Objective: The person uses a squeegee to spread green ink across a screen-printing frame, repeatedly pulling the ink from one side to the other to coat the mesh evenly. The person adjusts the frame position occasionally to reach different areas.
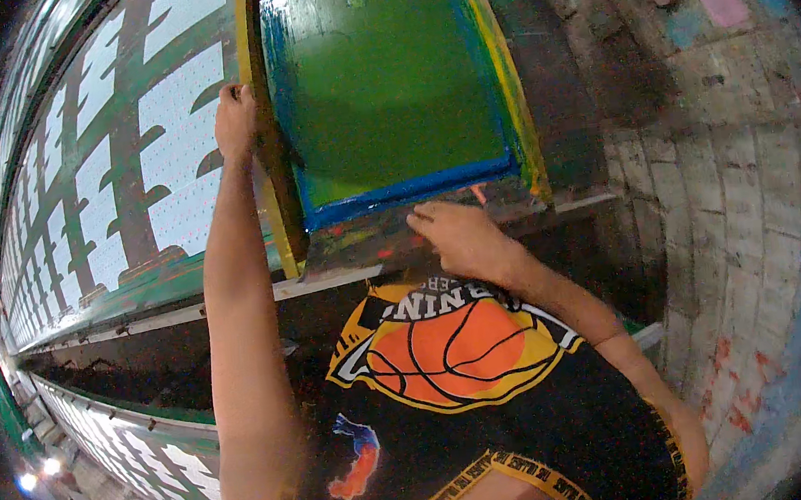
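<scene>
A screen printing frame [520,132] lies in front of me, its wooden rails smeared yellow. Blue borders the green mesh [394,77] on its inner side. My left hand [236,121] is closed on the left rail, fingers curled over its outer side. At the near rail, stained dark with red spots, my right hand [467,239] has its fingers bent and pressed together just below the blue border. Whatever those fingers grip is hidden. A small orange strip [479,194] shows beside them.
On the left, a long green table [122,113] carries rows of white cut pieces [178,93]. A second table [141,458] with similar pieces runs behind at the lower left. Paint-marked grey paving [692,174] covers the floor at right.
</scene>
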`<state>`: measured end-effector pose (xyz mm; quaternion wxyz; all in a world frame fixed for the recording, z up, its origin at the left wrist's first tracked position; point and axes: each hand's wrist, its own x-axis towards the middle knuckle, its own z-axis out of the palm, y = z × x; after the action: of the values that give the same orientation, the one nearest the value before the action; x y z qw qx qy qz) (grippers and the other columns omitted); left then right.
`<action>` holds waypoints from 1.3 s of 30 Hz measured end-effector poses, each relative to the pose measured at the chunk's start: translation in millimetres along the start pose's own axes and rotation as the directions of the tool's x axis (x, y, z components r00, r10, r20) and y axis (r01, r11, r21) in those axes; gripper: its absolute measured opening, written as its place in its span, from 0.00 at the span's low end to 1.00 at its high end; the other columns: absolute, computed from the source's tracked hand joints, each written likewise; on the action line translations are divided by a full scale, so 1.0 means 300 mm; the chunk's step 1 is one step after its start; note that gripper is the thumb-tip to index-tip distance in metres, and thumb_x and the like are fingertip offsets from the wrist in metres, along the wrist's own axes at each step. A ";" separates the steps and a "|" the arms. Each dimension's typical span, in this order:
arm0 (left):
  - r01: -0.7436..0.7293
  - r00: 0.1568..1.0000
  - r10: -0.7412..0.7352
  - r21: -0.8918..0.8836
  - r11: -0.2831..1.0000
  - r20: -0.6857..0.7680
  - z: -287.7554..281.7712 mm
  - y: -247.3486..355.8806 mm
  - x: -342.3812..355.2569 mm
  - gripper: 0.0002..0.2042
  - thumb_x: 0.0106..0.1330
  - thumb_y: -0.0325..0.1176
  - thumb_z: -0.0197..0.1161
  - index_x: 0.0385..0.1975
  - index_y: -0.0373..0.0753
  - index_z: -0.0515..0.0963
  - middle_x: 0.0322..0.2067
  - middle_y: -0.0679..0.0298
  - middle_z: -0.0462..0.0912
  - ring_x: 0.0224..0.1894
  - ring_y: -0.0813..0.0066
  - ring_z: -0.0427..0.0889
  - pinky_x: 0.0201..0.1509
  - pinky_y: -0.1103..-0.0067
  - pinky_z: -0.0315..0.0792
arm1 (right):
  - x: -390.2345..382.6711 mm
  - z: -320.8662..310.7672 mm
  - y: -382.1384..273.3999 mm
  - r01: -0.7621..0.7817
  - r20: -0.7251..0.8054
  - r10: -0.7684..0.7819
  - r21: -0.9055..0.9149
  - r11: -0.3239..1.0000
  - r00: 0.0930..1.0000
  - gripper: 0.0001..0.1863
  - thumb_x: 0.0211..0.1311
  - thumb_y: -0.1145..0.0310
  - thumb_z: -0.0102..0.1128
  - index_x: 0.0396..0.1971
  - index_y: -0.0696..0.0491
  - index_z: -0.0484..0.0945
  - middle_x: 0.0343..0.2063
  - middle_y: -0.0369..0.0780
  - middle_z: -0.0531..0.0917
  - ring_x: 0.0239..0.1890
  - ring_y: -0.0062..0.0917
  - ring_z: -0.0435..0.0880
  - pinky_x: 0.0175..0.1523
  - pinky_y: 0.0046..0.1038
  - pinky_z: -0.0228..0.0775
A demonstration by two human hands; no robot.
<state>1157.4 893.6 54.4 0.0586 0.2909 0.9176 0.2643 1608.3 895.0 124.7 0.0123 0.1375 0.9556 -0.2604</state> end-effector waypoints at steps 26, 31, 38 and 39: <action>0.052 0.998 -0.050 0.047 0.998 -0.036 -0.005 0.004 -0.007 0.23 0.74 0.53 0.55 0.56 0.42 0.78 0.49 0.47 0.87 0.54 0.42 0.84 0.58 0.55 0.76 | -0.281 -1.013 -0.181 0.386 -0.397 -0.445 -0.224 0.895 0.803 0.19 0.64 0.57 0.73 0.49 0.50 0.79 0.44 0.40 0.86 0.44 0.32 0.88 0.50 0.38 0.85; 0.016 0.996 -0.011 0.057 0.998 -0.089 -0.005 0.002 0.000 0.23 0.74 0.53 0.55 0.56 0.42 0.78 0.49 0.47 0.87 0.54 0.42 0.84 0.59 0.55 0.76 | -0.239 -0.967 -0.265 0.165 -0.281 -0.212 -0.184 0.969 0.936 0.11 0.67 0.63 0.67 0.45 0.48 0.79 0.40 0.34 0.85 0.39 0.31 0.85 0.51 0.38 0.80; 0.008 0.999 -0.007 0.031 0.999 -0.049 0.002 -0.007 0.004 0.24 0.74 0.53 0.55 0.57 0.40 0.77 0.48 0.45 0.87 0.54 0.43 0.84 0.61 0.54 0.75 | -0.189 -0.870 -0.270 0.375 -0.364 -0.375 -0.073 0.924 0.853 0.10 0.60 0.65 0.72 0.41 0.43 0.84 0.33 0.31 0.86 0.35 0.22 0.87 0.47 0.29 0.81; -0.005 0.998 0.006 0.022 1.000 -0.060 0.001 -0.007 0.000 0.24 0.73 0.53 0.55 0.57 0.41 0.77 0.48 0.45 0.87 0.54 0.43 0.84 0.61 0.54 0.76 | -0.182 -0.823 -0.227 0.468 -0.416 -0.433 -0.021 0.884 0.800 0.12 0.59 0.65 0.74 0.43 0.43 0.85 0.33 0.31 0.86 0.35 0.21 0.87 0.47 0.28 0.81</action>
<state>1156.4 892.2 53.0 0.0270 0.2861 0.9210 0.2631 1654.5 948.3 376.9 -0.2558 -0.0417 0.9301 -0.2604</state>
